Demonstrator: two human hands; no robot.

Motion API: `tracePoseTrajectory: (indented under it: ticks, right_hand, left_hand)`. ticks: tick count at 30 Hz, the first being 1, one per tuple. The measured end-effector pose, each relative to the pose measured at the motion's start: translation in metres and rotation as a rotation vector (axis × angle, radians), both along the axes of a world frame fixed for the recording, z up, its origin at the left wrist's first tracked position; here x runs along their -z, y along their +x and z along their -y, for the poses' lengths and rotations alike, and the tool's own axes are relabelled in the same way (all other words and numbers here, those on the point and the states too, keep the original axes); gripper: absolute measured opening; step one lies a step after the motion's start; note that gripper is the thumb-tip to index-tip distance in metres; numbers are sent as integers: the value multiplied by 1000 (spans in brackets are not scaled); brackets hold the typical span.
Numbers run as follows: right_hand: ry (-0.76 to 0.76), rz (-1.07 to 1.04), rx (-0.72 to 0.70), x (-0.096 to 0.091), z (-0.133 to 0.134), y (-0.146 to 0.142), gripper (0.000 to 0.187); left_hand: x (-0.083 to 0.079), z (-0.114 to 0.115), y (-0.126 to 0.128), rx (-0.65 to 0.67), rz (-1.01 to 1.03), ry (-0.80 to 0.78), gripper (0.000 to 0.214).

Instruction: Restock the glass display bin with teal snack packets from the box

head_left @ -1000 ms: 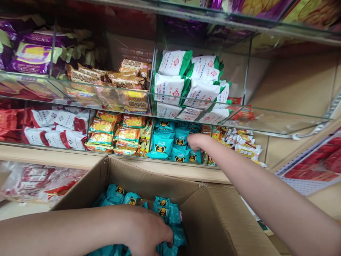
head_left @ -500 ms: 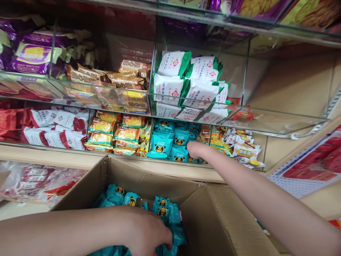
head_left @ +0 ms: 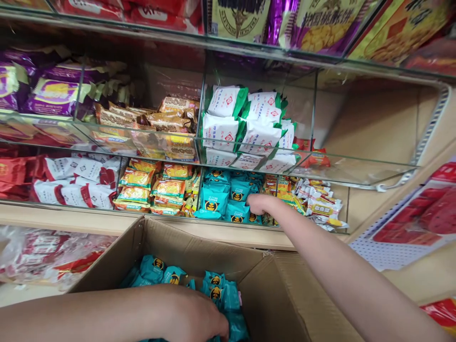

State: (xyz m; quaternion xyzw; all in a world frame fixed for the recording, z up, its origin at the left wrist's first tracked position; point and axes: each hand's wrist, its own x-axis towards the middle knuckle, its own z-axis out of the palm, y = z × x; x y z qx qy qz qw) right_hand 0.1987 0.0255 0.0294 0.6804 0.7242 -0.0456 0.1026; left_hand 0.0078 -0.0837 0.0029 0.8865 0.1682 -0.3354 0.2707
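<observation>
Teal snack packets [head_left: 231, 297] with a black-and-yellow emblem lie in an open cardboard box [head_left: 281, 299] below the shelf. My left hand [head_left: 194, 313] reaches into the box from the left, fingers curled down among those packets; whatever they hold is hidden beneath the hand. My right hand [head_left: 259, 204] is at the lower shelf, closed, against the right side of a stack of matching teal packets [head_left: 215, 198]. Its fingertips are out of sight, and I cannot make out what they hold.
A clear divider [head_left: 200, 190] and orange-yellow packets [head_left: 137, 178] stand left of the stack. White candy-like packets [head_left: 322, 205] lie to its right. The glass shelf edge [head_left: 309, 166] overhangs the right arm. White-and-green packets [head_left: 223, 128] fill the bin above.
The view has tilted up slightly, so the shelves sit lower and more of the top shelf shows. Both hands stay nearly in place, the left slightly deeper in the box.
</observation>
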Motion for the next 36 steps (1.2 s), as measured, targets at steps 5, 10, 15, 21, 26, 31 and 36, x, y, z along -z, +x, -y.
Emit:
tracePoseTrajectory:
  ticks: [5,10,15,21,26,31,36]
  right_hand:
    - [28,-42,95,-22,26,11,17]
    - [130,-212,78,-2,38,11,29]
    - [208,-300,84,16,32,11,28]
    - [351,-443,81,-2,51,15,22]
    - [459,-648,-172,8,73,-18,29]
    - [480,-658,-325,26,66,-41,23]
    - [490,-705,-356,33,64,-39,17]
  left_hand:
    - [-6,-1,2,-12,-4,0,53]
    - [-9,-2,1,-51,-15,12,54]
    - [-3,-2,0,-28,5,7,55]
    - [-3,-3,1,-22,10,0,55]
    - [-7,-4,2,-44,29,-16,58]
    - [-8,-4,2,-51,32,-18,58]
    - [-8,-5,1,-52,51,-17,58]
